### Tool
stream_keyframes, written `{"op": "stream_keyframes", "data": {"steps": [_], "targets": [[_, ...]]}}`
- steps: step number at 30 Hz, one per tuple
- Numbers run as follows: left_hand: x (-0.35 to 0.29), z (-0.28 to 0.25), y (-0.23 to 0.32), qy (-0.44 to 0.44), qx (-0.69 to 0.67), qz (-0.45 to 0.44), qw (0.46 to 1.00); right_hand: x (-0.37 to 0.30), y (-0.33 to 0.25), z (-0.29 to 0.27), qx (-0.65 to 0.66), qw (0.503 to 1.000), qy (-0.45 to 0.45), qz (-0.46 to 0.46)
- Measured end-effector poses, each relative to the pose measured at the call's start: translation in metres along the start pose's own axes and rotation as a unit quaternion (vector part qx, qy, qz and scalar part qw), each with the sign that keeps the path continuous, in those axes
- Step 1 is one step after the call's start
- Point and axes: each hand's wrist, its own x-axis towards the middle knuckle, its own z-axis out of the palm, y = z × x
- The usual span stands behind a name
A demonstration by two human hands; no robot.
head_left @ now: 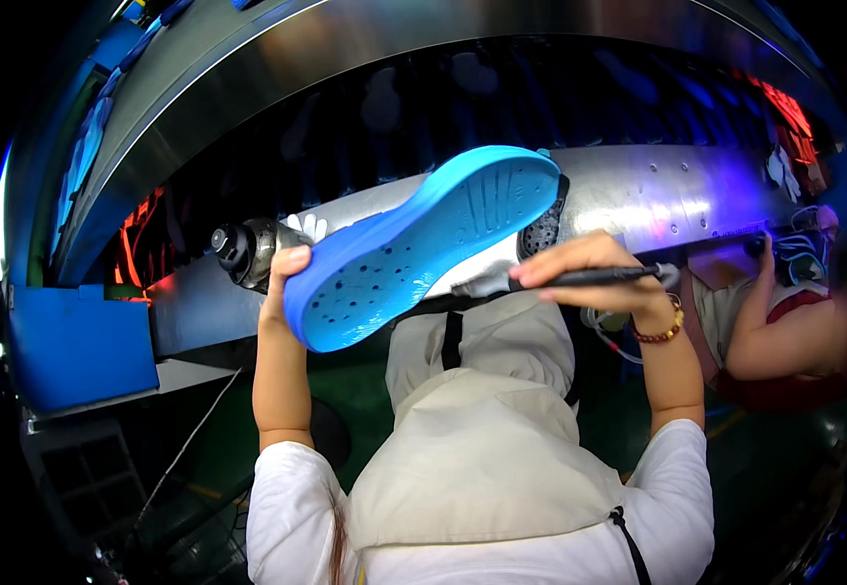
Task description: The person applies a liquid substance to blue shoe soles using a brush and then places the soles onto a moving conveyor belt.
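Note:
A bright blue shoe sole [423,234] is tilted in front of me, its hollow inner side facing up, with small holes at the lower-left end and ridges at the upper-right end. My left hand [285,276] grips its lower-left rim. My right hand [594,261] is closed round the black handle of a brush [487,285], whose pale bristles point left, close to the sole's near edge; whether they touch it I cannot tell. The inner surface looks wet and shiny near the lower-left end. Behind the sole's upper-right end, a dark perforated piece [542,232] partly shows.
A dark lidded container [253,252] and a white finger-shaped thing [308,227] stand left on the metal ledge [657,195]. Beyond runs a dark line carrying several soles [381,100], with glowing red areas at both ends. At right sits a co-worker [784,327]; a pale tube [609,336] hangs nearby.

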Motion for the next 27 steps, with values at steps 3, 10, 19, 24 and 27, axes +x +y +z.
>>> {"op": "stream_keyframes", "data": {"steps": [3,10,19,24,27], "targets": [[0.003,-0.009,0.004,-0.060,-0.107,0.009,0.992,-0.003,-0.017,0.003,0.023,1.000,0.004,-0.013],[0.082,-0.007,-0.094,-0.085,-0.115,0.033,0.989,0.018,0.031,0.036,0.036,0.976,0.174,0.125],[0.089,0.003,-0.105,0.108,-0.124,0.049,0.985,0.016,0.033,0.053,-0.242,0.953,0.155,-0.093],[0.079,-0.007,-0.083,0.177,-0.118,0.089,0.973,-0.003,0.002,0.068,-0.247,0.963,0.006,-0.104],[0.075,0.001,-0.081,0.074,-0.173,0.101,0.977,0.012,-0.003,0.046,-0.112,0.991,0.038,-0.055]]}}
